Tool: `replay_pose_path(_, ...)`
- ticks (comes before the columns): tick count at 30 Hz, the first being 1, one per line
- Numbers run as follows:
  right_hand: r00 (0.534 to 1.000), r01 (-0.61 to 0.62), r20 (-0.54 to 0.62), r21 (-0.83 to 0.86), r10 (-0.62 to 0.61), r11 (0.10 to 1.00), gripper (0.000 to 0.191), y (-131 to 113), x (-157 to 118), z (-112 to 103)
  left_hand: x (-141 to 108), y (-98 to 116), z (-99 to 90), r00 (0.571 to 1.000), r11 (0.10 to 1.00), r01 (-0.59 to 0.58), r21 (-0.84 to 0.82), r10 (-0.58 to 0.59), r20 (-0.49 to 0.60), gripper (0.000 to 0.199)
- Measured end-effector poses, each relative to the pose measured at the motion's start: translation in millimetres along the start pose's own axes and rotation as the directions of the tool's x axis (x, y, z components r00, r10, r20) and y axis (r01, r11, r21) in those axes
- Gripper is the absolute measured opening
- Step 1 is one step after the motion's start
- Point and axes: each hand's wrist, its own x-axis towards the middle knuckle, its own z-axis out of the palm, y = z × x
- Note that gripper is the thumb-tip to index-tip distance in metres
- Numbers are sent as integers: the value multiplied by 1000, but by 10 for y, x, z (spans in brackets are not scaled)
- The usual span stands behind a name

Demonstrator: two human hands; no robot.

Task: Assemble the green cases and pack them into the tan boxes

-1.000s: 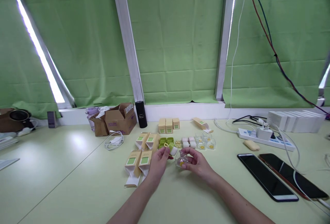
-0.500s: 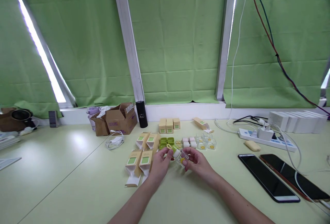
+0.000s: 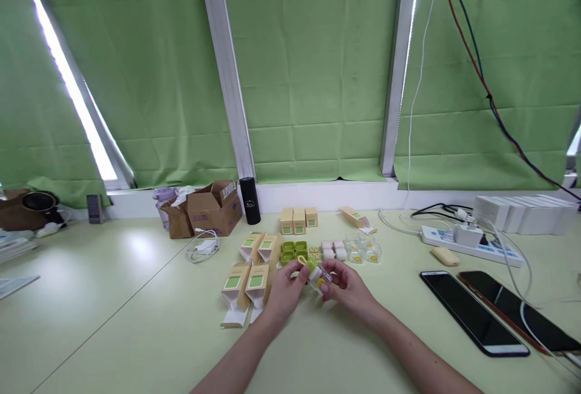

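Observation:
In my left hand is a small green cap with a pale yellow loop, pinched between thumb and fingertips. My right hand grips a small clear container with a yellow sticker, tilted against the cap. A little white shows where the two meet; whether they are locked together I cannot tell. Just beyond my hands are several green caps, small yellow pieces, white inserts and clear containers. Open tan cartons lie beside my left hand.
Tan boxes stand at the back, near an opened carton. To the right are two phones, a power strip with cables and a beige case. A black bottle and cardboard box stand left.
The green cap and clear container have come closer together. Less of the white part shows between them now. Both hands stay in nearly the same place.

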Motion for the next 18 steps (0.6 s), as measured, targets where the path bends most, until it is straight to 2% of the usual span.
replay_pose_path(9,1000,6,1,3,-6,1000,57,2,-6,0,-17,37,6,1000,1000,4,27,-4,18,56)
replay_pose_path(18,1000,-3,-22,5,3,1000,59,26,-13,0,-34,-12,12,998,999,-34,40,32,53,51)
